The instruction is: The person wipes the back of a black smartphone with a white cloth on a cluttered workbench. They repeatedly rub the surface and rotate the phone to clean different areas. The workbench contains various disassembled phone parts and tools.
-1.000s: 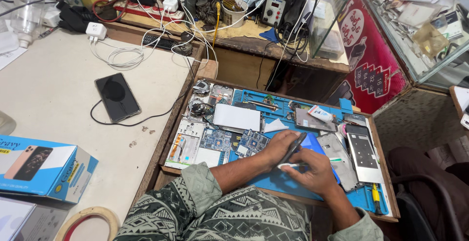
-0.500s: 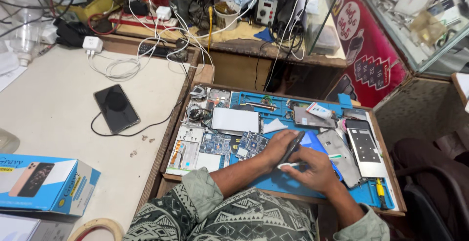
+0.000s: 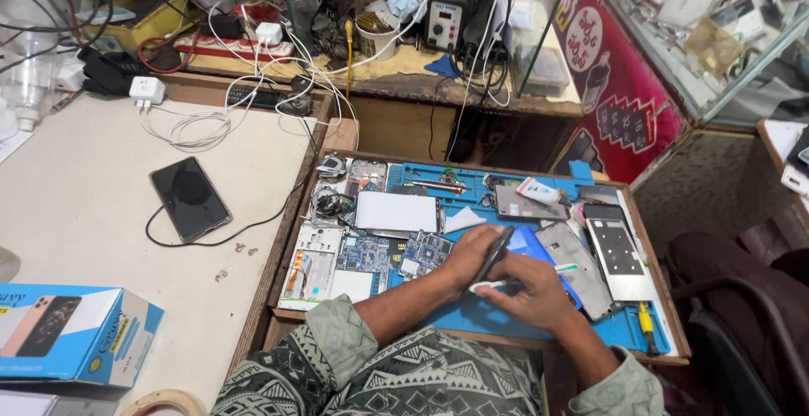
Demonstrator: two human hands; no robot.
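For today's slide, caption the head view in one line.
Left hand and right hand work a dark tool over a blue mat.

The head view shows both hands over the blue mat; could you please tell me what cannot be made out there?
- What lies under the hands: the left hand and right hand cover that part of the blue mat.
- The dark tool in the left hand: its tip is hidden behind the right hand.
- The tape roll: cut off by the bottom edge.
- Parts on the circuit boards: too small to tell.
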